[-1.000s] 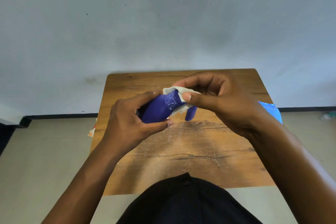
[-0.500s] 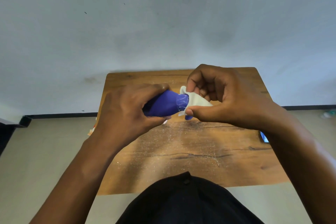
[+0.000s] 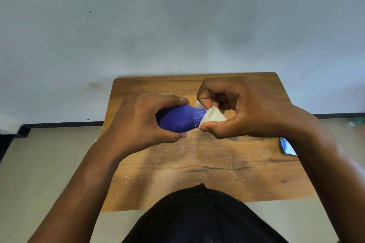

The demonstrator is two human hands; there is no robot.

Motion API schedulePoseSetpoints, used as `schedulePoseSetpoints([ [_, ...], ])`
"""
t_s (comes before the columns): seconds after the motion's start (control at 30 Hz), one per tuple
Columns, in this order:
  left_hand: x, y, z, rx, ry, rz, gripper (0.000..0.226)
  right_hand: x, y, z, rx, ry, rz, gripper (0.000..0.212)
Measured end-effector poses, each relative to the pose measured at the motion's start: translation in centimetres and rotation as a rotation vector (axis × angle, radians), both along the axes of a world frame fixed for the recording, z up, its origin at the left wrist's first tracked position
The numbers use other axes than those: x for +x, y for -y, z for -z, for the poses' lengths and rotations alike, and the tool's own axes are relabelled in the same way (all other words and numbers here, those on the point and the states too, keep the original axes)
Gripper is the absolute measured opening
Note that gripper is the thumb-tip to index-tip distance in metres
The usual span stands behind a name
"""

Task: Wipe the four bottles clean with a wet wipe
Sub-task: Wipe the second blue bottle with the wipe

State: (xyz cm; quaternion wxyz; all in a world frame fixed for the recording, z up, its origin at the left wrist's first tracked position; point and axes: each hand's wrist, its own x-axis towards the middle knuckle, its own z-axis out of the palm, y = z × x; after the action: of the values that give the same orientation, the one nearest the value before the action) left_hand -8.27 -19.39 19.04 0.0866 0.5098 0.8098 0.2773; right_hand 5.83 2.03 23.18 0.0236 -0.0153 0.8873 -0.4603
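Note:
A blue bottle lies sideways in the air above the wooden table, its neck pointing right. My left hand is wrapped around its body. My right hand pinches a white wet wipe around the bottle's cap end, which the wipe and my fingers hide. No other bottles are visible.
A blue packet lies at the table's right edge, mostly hidden by my right forearm. Fine white specks are scattered over the table's middle. A grey wall rises just behind the table. My dark shirt fills the bottom centre.
My right hand has curled tighter around the wipe at the bottle's cap end and shifted right. The bottle has tilted from angled up to nearly level.

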Motion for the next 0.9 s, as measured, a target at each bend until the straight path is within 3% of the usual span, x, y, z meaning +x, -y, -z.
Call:
schedulePoseSetpoints([
  [0.13, -0.7, 0.1, -0.3, -0.043, 0.130, 0.041, 0.064, 0.1, 0.2, -0.6, 0.097, -0.004, -0.063, 0.029],
  [0.27, -1.9, 0.2, -1.0, -0.160, 0.344, 0.178, 0.050, 0.2, 1.1, -0.9, 0.213, -0.070, -0.129, 0.025],
  [0.47, -2.9, 0.0, -3.2, -0.253, 0.499, 0.329, 0.036, 0.3, 2.1, -1.1, 0.339, -0.157, -0.202, 0.023],
  [0.73, -2.2, 0.6, -2.6, -0.163, 0.291, 0.092, 0.054, -0.2, 1.4, -0.3, 0.169, -0.140, -0.019, 0.030],
  [0.9, -1.2, 0.5, -2.6, -0.067, -0.011, -0.020, 0.066, -0.5, 0.8, -0.2, 0.025, -0.049, 0.110, 0.032],
])
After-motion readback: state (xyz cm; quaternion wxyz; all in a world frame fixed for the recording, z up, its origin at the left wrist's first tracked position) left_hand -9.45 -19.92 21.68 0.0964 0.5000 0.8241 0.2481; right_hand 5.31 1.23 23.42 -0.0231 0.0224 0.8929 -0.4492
